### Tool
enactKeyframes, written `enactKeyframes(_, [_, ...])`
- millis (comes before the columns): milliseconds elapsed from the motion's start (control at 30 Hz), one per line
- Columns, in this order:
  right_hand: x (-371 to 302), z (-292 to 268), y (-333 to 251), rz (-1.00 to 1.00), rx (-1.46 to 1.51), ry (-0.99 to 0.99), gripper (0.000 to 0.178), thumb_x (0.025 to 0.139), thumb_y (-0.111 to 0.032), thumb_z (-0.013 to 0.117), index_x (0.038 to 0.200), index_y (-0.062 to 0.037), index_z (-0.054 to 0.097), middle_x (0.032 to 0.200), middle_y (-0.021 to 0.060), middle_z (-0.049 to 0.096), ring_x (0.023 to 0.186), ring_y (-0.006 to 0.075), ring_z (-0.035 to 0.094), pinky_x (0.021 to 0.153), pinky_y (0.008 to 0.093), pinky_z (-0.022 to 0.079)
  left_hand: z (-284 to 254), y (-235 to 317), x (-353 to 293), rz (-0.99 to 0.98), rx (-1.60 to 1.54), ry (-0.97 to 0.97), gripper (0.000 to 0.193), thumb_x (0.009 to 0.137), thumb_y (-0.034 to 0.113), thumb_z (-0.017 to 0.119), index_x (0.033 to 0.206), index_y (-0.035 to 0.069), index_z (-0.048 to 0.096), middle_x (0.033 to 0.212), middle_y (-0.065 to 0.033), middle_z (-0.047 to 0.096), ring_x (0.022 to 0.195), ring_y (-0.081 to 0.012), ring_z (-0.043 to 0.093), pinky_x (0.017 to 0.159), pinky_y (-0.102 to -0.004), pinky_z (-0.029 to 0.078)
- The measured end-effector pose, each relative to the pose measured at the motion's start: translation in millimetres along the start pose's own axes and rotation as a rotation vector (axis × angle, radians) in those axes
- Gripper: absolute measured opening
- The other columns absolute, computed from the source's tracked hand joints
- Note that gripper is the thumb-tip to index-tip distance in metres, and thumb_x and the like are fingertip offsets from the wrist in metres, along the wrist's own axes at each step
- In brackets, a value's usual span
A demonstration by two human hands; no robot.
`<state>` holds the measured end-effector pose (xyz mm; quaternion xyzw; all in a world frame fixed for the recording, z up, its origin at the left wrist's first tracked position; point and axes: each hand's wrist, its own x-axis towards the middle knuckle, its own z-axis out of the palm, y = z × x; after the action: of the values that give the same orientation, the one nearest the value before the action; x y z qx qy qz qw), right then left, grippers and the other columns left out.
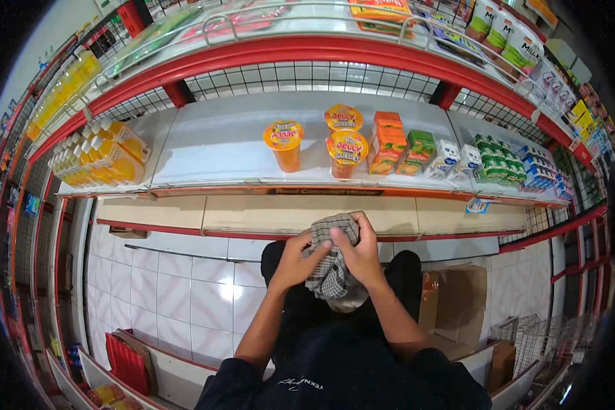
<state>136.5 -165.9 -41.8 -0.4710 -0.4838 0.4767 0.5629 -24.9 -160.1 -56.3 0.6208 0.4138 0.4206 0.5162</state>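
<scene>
A grey checked cloth (330, 263) is bunched between my two hands, above my lap and in front of the low shelf. My left hand (298, 261) grips it from the left, thumb across the front. From the right, my right hand (362, 254) closes on its upper part, thumb pressed into the folds. Below the cloth shows a pale, shiny rounded thing (348, 301); the cloth hides most of it, so its kind is unclear. On the middle shelf ahead stand an orange jelly cup (286, 156) and, right of it, two more jelly cups (346, 152), one behind the other.
Drink cartons (386, 147) and small multipacks (499, 162) line the middle shelf (219, 147) on the right; orange juice bottles (116, 158) crowd its left end. The lower shelf (266, 213) lies just beyond my hands. A cardboard box (466, 301) sits right of my knee.
</scene>
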Motion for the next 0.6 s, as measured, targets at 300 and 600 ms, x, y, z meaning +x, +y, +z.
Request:
enactKeyframes(300, [-19.8,-46.1,21.9,-0.095,-0.456,-0.191,0.026,0.086,-0.011,0.066,0.104,0.0069,0.060,0.092,0.0184,0.065,0.082,0.0252,0.061,0.078,0.0350,0.048,-12.4,-9.4,-4.4,0.217,0.287,0.067,0.019,0.084,0.003,0.061,0.102,-0.002,0.065,0.096,-0.0179,0.067,0.087,-0.0287,0.064,0.079,-0.0309,0.048])
enactKeyframes(600, [-43.1,-69.0,29.2,-0.191,-0.550,0.032,0.030,0.086,-0.012,0.068,0.112,0.0009,0.060,0.103,0.0110,0.065,0.098,0.0193,0.061,0.085,0.0346,0.048,17.7,-41.6,-18.4,-0.243,-0.172,0.074,0.023,0.096,0.015,0.057,0.110,-0.002,0.063,0.095,-0.0024,0.066,0.086,-0.0103,0.057,0.079,-0.0252,0.046])
